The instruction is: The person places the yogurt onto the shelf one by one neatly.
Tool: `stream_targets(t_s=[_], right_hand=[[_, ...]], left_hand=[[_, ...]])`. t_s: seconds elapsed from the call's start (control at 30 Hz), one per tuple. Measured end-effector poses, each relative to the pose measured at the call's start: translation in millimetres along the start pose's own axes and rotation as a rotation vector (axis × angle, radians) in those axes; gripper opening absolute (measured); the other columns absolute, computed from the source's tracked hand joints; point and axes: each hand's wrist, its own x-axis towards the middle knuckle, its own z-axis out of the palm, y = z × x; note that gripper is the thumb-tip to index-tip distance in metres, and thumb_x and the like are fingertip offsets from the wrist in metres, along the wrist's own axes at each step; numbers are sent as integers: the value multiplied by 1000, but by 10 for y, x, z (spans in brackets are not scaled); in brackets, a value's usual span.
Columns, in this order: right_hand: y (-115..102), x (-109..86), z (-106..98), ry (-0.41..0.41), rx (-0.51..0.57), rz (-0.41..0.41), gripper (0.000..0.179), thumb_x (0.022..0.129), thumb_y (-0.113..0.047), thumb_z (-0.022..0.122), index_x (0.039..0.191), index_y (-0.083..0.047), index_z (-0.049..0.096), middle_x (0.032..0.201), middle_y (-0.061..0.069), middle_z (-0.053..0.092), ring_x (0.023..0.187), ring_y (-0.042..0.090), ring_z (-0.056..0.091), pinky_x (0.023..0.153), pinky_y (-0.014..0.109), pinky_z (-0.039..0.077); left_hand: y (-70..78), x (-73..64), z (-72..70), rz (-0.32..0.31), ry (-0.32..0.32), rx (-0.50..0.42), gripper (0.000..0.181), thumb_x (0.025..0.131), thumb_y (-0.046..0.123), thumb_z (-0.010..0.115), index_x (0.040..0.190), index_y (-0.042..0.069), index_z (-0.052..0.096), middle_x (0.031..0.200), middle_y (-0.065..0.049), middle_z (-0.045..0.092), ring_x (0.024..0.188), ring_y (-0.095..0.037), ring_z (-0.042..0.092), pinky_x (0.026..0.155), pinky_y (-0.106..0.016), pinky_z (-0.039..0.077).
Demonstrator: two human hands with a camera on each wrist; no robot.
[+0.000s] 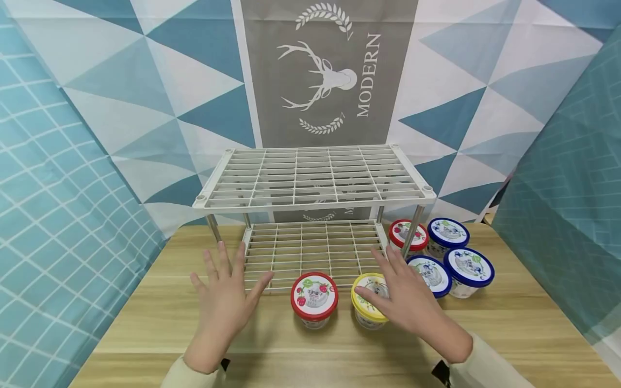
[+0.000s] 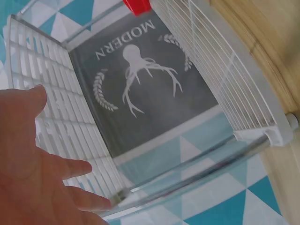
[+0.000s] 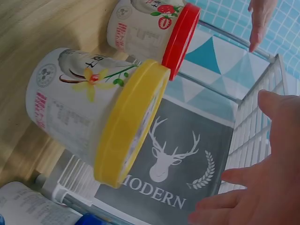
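Note:
My left hand is spread with straight fingers in front of the rack's left side, holding nothing. The right hand, fingers extended and holding nothing, overlaps the edge of a yellow-lidded tub in the head view; in the right wrist view a gap shows between that hand and the yellow-lidded tub. Left of it stands a red-lidded tub, upright on the wood before the white two-tier rack. The left wrist view shows the left hand beside the rack's slatted shelf.
Right of the rack cluster several blue-lidded tubs and another red-lidded tub. Metal posts hold up the upper shelf. A patterned cloth hangs behind the wooden table.

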Motion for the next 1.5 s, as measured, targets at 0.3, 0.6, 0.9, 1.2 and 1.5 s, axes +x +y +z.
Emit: stream_targets(t_s=[0.3,0.6,0.9,1.2,1.5], right_hand=[[114,-30,62,-2,65,11,86,82,-71,47,146,-16,32,148,21,34,130,43,40,97,63,36],[263,-89,152,-3,156,52,84,80,-63,59,140,-7,40,141,20,44,127,41,44,97,58,39],[407,-172,227,-69,255,103,93,78,-63,61,142,-3,32,142,26,40,129,45,39,100,60,35],[498,-230,351,-96,315,118,100,73,-65,65,143,-4,30,144,23,38,127,42,43,99,57,38],[567,-265,468,-140,367,185,105,69,-64,70,143,-3,28,141,20,42,120,35,51,95,48,45]], left_hand=[[-191,59,11,-7,109,-120,83,90,58,47,146,2,23,149,-33,20,135,-57,11,93,-79,15],[-341,173,42,4,290,-317,73,87,30,65,139,-8,30,133,-36,40,123,-54,35,94,-67,32],[-447,265,34,-68,317,-474,69,88,20,65,140,-8,29,134,-34,40,124,-49,37,100,-59,32],[-531,365,110,-118,245,-593,68,91,22,61,142,-5,25,138,-30,38,127,-46,36,101,-58,31],[-544,427,224,-114,259,-684,64,91,18,61,141,-2,27,134,-28,42,125,-44,41,100,-55,36]])
